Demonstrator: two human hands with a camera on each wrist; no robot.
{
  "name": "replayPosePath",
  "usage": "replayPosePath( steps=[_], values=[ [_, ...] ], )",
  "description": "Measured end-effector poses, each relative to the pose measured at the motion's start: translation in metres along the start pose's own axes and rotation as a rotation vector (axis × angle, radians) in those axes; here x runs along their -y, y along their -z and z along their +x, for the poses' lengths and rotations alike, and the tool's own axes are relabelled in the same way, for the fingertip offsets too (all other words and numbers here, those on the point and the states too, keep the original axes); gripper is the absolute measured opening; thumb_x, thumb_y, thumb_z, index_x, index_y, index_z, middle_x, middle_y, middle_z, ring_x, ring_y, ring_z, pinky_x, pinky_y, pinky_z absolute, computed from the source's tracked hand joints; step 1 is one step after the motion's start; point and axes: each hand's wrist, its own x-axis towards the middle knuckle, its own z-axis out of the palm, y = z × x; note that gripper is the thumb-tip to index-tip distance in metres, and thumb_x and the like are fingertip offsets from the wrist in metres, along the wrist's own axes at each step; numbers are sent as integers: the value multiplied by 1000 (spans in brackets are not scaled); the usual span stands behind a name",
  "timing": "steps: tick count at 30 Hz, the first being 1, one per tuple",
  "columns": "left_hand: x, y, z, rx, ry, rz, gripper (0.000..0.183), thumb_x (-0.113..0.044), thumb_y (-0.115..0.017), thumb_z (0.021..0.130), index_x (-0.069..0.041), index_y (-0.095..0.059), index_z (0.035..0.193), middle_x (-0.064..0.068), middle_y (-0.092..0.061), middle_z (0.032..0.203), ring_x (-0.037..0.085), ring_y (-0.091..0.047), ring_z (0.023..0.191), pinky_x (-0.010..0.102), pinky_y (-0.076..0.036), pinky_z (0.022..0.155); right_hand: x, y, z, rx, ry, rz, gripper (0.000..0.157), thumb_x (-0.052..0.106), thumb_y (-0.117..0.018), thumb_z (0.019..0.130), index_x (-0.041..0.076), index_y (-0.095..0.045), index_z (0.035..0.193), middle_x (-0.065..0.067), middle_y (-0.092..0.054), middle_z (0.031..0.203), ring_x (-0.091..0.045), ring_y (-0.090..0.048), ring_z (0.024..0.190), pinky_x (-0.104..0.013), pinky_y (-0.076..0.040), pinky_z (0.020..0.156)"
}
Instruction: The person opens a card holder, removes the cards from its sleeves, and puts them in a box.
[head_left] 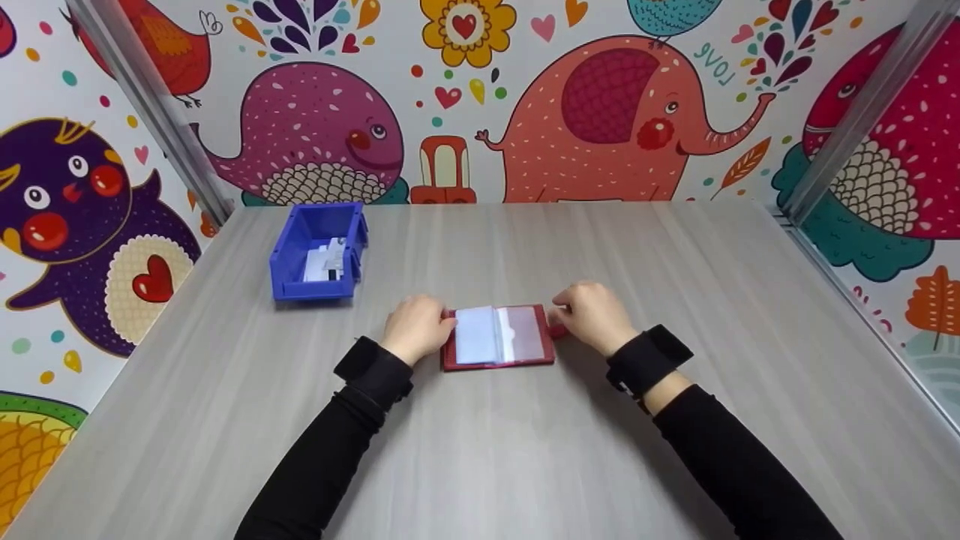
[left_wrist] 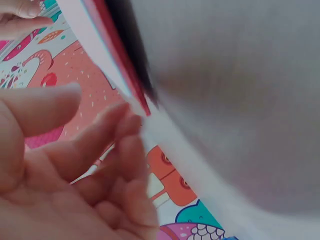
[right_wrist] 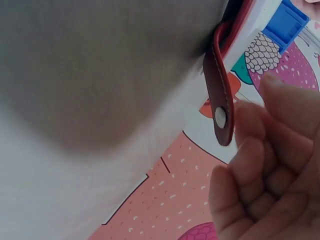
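A red card holder (head_left: 448, 358) lies spread open on the table, its clear plastic sleeves (head_left: 474, 337) facing up. My left hand (head_left: 416, 328) is at its left edge, fingertips right at the cover and thumb held apart from the bent fingers. On the other side, my right hand (head_left: 596, 315) is beside the closing strap (right_wrist: 219, 92), which sticks out from the right cover and carries a round metal snap (right_wrist: 220, 117). The right fingers are loosely bent next to the strap's end, with the thumb apart from them.
At the back left of the table (head_left: 495, 450) stands a blue plastic bin (head_left: 311, 290) with white cards or papers (head_left: 326, 259) inside. Panels printed with cartoon animals (head_left: 600, 120) close off the back and both sides.
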Motion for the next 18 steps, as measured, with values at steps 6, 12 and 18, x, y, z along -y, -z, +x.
replayPosePath(
  steps=[6, 12, 18],
  values=[
    [7, 6, -7, 51, 82, -26, 42, -32, -60, 96, -3, -64, 126, 22, -52, 138, 43, -44, 126, 59, -35, 99, -9, 7, -10, -97, -34, -117, 22, 22, -74, 89, 1, -76, 97, -15, -69, 89, -36, -63, 84, -49, -49, 77],
    [14, 5, -17, 91, 132, -24, 68, -49, -51, 98, -10, -38, 152, 22, -13, 161, 48, -12, 145, 69, -12, 109, -17, 18, -22, -55, -136, -171, 49, 39, -67, 93, 0, -66, 123, -24, -62, 116, -43, -54, 106, -57, -43, 85],
    [15, 4, -27, 79, 138, 32, 80, -61, -45, 96, -15, -23, 158, 21, -1, 162, 46, 3, 146, 71, 0, 108, -23, 19, -35, -4, -188, -184, 63, 44, -58, 97, 1, -49, 143, -31, -43, 143, -50, -39, 130, -66, -33, 100]
  ],
)
